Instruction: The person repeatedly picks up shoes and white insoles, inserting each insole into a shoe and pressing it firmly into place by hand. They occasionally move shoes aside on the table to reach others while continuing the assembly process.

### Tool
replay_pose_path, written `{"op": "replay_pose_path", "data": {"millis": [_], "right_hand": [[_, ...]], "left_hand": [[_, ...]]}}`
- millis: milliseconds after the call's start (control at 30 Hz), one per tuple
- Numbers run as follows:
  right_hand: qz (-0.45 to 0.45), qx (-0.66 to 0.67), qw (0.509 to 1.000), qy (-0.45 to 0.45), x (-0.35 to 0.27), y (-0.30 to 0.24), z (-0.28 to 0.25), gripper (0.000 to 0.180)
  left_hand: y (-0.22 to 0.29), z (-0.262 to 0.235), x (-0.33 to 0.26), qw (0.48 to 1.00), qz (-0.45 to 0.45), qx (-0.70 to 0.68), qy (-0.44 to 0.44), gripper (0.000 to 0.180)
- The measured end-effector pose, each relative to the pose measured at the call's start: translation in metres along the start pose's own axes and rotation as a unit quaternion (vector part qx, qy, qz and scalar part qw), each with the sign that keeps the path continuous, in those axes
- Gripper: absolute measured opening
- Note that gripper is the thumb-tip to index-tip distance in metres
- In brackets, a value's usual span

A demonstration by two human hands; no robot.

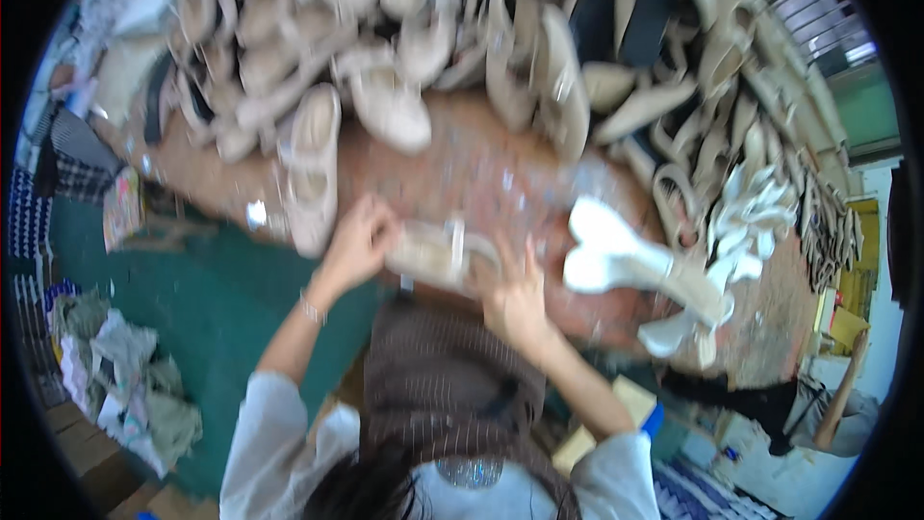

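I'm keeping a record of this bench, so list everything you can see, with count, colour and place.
Table: one, reddish brown, centre
Strapped shoe: one, beige, table's near edge
Shoe pile: too many to count, mostly beige, table's far side
Large white piece: one, white, right of centre
Small white pieces: several, uncountable through blur, white, table's right
Floor: one, green, left
Cloth heap: one, pale, lower left
Co-worker: one, grey top, far right
Bracelet: one, pale, left wrist
Left hand: one, bare, strapped shoe's left end
Right hand: one, bare, strapped shoe's right end
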State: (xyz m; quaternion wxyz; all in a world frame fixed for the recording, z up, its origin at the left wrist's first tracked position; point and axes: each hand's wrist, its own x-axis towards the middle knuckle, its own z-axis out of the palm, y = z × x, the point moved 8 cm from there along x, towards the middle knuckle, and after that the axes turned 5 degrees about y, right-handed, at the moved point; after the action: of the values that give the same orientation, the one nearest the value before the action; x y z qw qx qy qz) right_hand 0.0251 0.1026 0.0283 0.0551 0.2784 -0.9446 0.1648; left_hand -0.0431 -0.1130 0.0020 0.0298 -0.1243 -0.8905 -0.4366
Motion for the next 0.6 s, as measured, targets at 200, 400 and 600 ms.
{"op": "replay_pose_path", "data": {"millis": [200,400,600], "right_hand": [[-0.077,0.071,0.994,0.043,0.018,-0.019,-0.073,0.039],[0.128,0.19,0.929,0.29,-0.01,0.028,-0.122,0.045],[0.226,0.228,0.916,0.241,-0.052,0.044,-0.086,0.029]], "left_hand": [[0.039,0.031,-0.082,0.734,-0.317,-0.411,-0.437,0.051],[0.089,-0.054,0.024,0.732,-0.249,-0.569,-0.28,0.058],[0.198,-0.146,0.401,0.76,-0.028,-0.641,-0.101,0.051]]}}
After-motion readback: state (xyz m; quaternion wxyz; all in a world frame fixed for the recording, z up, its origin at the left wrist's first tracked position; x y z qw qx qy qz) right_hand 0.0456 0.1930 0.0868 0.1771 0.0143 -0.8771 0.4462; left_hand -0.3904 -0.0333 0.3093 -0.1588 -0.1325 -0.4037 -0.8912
